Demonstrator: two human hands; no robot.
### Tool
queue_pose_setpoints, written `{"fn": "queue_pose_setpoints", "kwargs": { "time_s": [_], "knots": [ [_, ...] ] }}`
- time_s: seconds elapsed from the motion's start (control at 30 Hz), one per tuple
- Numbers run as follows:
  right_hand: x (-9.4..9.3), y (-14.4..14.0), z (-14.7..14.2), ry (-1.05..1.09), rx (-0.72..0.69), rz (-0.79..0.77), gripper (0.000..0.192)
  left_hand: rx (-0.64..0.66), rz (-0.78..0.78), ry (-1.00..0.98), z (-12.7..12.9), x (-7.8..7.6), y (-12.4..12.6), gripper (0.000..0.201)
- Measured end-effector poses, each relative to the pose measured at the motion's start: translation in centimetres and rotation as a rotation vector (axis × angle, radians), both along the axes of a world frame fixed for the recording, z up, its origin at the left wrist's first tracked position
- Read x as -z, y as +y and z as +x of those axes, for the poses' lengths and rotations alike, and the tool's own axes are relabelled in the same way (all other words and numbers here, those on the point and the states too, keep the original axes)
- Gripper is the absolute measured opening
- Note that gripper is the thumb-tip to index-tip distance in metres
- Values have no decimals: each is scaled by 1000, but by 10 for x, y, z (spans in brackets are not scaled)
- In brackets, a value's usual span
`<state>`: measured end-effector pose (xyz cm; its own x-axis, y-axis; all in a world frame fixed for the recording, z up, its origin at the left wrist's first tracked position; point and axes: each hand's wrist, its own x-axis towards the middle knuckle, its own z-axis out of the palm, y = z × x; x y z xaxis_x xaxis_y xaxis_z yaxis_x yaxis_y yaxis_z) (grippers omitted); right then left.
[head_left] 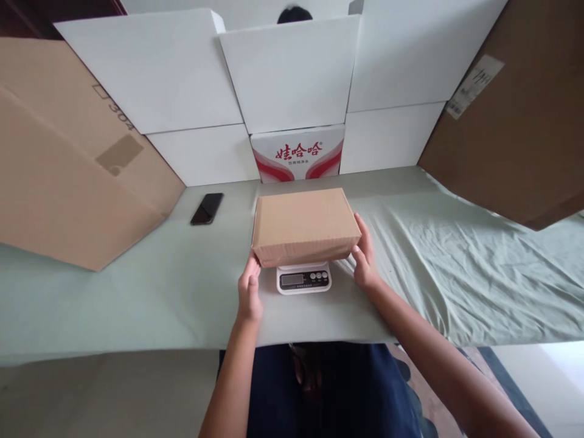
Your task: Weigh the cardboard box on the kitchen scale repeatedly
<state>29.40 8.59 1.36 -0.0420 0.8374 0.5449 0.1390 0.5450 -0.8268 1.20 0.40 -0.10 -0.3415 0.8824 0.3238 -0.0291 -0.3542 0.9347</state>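
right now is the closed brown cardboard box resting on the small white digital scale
Touching. In the head view the closed brown cardboard box sits on top of the small white digital scale, covering its platform, with no gap visible between them.

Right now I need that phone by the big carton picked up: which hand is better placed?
Left hand, probably: the phone lies on its side of the box; the right hand would cross over it.
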Motion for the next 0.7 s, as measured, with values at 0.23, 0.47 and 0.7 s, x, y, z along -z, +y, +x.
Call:
{"fn": "queue_pose_setpoints", "kwargs": {
  "time_s": [0.23,0.47,0.7],
  "knots": [
    [-1,-5,-3,-52,-13,28,74,8,-27,22,3,1,-2,92],
    [-42,28,-14,-59,-2,76,88,0,70,2,-7,-36,43,88],
    [-32,113,-37,36,-29,52,86,41,-47,-30,-18,-36,135,94]
  ]
}}
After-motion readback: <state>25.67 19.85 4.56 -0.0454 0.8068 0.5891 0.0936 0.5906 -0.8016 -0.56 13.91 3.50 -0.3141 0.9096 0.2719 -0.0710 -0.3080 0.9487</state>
